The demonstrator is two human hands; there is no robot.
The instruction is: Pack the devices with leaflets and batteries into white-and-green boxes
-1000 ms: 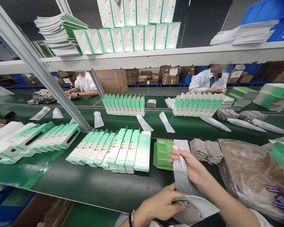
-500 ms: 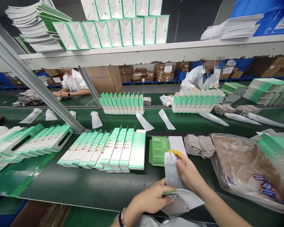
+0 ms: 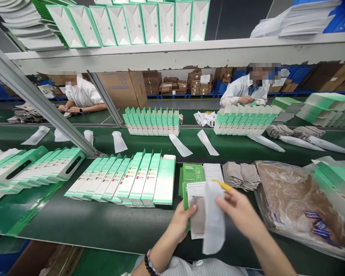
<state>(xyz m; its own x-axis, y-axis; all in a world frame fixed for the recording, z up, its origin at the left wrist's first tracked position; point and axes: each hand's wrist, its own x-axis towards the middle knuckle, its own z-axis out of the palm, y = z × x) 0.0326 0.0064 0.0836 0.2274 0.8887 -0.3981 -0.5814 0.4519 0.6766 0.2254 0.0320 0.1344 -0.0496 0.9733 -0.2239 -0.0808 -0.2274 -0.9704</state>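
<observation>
My left hand point(image 3: 180, 220) is closed on a green booklet point(image 3: 185, 197), with a white printed sheet point(image 3: 196, 188) and a folded grey cloth pouch point(image 3: 198, 216) lying on it under the thumb. My right hand point(image 3: 237, 209), a yellow cover on one finger, pinches a long white translucent sleeve point(image 3: 214, 230) in front of the pouch's right side. Whether the sleeve contains anything, I cannot tell. Just beyond my hands are a stack of green booklets point(image 3: 193, 172), white sheets point(image 3: 213, 172) and a pile of grey pouches point(image 3: 241, 175).
Green-and-white boxes point(image 3: 135, 178) stand in a row on the left. At right, a plastic-lined carton point(image 3: 293, 188) holds several batteries point(image 3: 320, 226). White sleeves point(image 3: 180, 145) lie on the green belt point(image 3: 143, 145) behind. Two co-workers sit across, below a loaded shelf point(image 3: 161, 53).
My left hand has turned the booklet, sheet and pouch upright and raised them towards the booklet stack. My right hand has brought the white sleeve down in front of them. The view has tilted slightly down.
</observation>
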